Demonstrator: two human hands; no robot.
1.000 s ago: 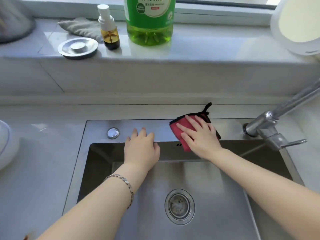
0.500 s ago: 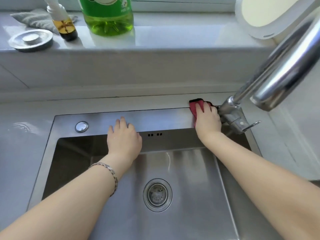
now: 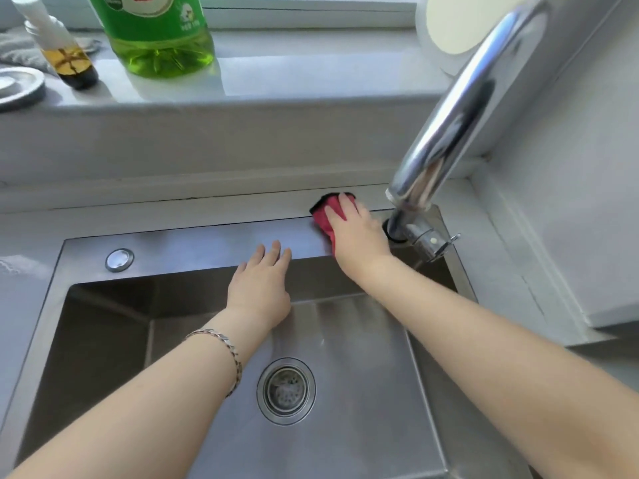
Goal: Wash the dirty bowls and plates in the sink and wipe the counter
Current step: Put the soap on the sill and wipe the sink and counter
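A cloth (image 3: 324, 216) is pressed flat by the outstretched right hand (image 3: 358, 238) on the sink (image 3: 193, 242) rim beside the faucet (image 3: 449, 115), the left hand (image 3: 259, 286) laid flat nearby.

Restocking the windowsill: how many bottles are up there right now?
2: a big green detergent bottle near the middle of the sill, and a small spray bottle with amber liquid to its left. Others may sit outside the frame.

Silver link bracelet (image 3: 232, 350), bare forearms
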